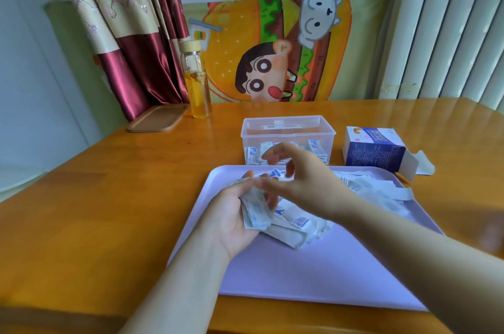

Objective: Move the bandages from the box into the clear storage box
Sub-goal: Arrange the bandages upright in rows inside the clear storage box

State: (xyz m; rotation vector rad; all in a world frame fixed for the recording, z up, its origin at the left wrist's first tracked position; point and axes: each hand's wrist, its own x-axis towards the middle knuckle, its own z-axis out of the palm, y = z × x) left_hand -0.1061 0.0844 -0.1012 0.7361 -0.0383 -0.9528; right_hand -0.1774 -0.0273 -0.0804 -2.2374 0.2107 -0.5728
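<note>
Flat white blue-printed bandages (289,220)

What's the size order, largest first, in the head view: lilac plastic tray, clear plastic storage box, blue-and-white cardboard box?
1. lilac plastic tray, nearest the camera
2. clear plastic storage box
3. blue-and-white cardboard box, only slightly smaller

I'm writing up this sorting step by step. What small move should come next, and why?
Probably lift the stack forward into the clear box. The left hand grips that stack of bandages over the tray, and the open box stands just behind the tray, already holding some. The right hand hovers above the stack, too blurred to tell whether it holds anything.
</note>
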